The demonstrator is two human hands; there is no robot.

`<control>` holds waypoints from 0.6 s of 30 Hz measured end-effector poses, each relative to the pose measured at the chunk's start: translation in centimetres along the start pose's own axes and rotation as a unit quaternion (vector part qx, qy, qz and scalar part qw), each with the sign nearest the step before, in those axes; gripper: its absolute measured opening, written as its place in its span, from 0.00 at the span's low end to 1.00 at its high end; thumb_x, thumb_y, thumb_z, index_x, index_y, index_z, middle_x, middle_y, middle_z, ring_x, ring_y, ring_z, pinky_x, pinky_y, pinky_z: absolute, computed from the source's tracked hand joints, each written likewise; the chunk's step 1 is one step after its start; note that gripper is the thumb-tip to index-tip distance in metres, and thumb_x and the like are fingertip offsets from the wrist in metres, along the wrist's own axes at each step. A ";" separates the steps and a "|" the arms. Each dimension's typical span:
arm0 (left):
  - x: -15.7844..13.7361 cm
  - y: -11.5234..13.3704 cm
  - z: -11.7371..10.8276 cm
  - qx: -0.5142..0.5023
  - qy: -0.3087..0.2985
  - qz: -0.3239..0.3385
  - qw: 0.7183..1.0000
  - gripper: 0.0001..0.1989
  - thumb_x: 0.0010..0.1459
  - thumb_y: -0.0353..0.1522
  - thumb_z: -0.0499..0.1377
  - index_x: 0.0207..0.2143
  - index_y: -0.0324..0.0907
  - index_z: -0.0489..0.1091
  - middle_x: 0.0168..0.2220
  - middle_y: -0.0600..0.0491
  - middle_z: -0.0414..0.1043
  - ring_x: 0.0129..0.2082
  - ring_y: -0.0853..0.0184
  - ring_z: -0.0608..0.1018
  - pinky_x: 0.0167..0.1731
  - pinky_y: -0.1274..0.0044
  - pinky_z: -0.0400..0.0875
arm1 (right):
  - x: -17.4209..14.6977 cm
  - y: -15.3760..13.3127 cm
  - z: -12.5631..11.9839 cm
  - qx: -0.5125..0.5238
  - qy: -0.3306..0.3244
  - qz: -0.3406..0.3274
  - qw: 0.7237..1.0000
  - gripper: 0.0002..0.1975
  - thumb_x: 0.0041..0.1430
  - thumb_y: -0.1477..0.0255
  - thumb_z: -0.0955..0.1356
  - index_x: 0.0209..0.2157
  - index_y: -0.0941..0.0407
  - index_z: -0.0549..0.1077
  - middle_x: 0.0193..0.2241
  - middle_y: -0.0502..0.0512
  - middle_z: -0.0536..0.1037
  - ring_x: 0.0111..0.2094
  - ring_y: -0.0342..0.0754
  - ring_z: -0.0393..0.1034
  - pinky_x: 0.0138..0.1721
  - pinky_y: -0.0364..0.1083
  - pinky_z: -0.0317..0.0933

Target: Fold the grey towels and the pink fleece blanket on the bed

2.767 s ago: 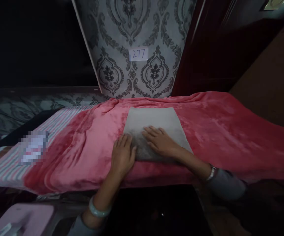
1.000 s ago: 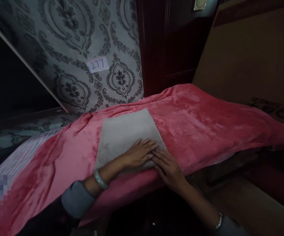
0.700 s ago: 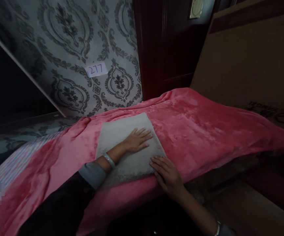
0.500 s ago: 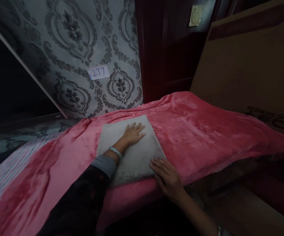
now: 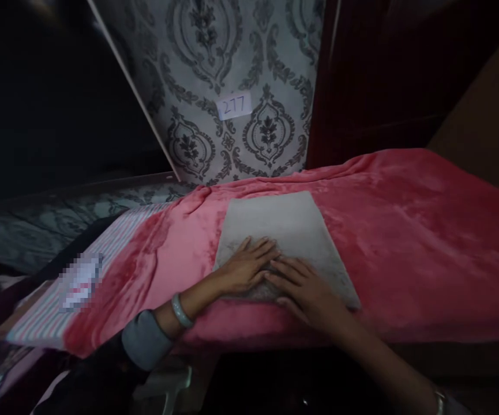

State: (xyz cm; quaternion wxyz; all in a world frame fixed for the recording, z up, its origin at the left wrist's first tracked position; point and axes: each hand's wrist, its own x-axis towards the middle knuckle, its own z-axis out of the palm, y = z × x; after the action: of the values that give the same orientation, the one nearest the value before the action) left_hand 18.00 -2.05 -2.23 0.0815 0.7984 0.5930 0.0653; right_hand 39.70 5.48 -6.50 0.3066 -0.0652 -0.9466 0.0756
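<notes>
Supervisor: Layout, left to right?

Operator: At far left I have striped fabric [image 5: 122,233], then the pink blanket [image 5: 180,245], creased along its left part. Next, the left hand [image 5: 247,270] lies palm down on the gray cloth [image 5: 277,216], fingers spread. The gray cloth lies flat on the pink blanket. The right hand [image 5: 312,288] lies palm down over the near part of the cloth, fingers slightly parted. The fingertips meet; I cannot tell whether they overlap. Neither hand pinches anything.

Supervisor: Step in hand?

Operator: Pressing or smoothing, in my judgement. The next move calls for level palms and light, even pressure, to avoid dragging creases into the cloth.

Supervisor: Orientation?

Operator: Far edge toward the patterned wall [image 5: 255,72]. I judge the long axis to run near to far; foreshortening leaves this uncertain.
</notes>
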 end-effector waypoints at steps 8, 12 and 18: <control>0.5 -5.0 0.8 0.016 0.019 -0.004 1.000 0.30 0.69 0.48 0.46 0.71 0.55 0.47 0.73 0.53 0.43 0.73 0.59 0.44 0.69 0.54 0.36 | -0.8 -0.4 2.6 -0.029 -0.069 0.010 0.997 0.24 0.64 0.69 0.68 0.61 0.50 0.70 0.64 0.58 0.66 0.63 0.62 0.58 0.60 0.67 0.56; 1.3 -9.2 -0.7 0.049 0.019 -0.122 0.991 0.29 0.69 0.46 0.46 0.70 0.52 0.50 0.73 0.52 0.43 0.72 0.56 0.47 0.69 0.53 0.36 | -1.0 -0.4 2.4 -0.027 -0.073 0.017 0.997 0.24 0.65 0.68 0.67 0.62 0.49 0.69 0.65 0.58 0.64 0.65 0.61 0.57 0.61 0.66 0.55; 0.4 -11.7 -3.0 0.077 0.056 -0.308 0.947 0.27 0.70 0.41 0.45 0.68 0.43 0.55 0.72 0.45 0.46 0.72 0.50 0.48 0.67 0.47 0.40 | -0.2 -0.8 1.3 -0.011 -0.098 0.040 0.994 0.23 0.66 0.66 0.67 0.62 0.48 0.69 0.64 0.58 0.65 0.63 0.60 0.59 0.60 0.66 0.57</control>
State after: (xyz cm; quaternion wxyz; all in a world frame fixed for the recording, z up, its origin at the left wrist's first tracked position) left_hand 6.60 1.78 -1.68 0.0030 0.5758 0.8168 0.0356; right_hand 39.03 4.50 -7.53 0.2083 -0.0988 -0.9695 0.0831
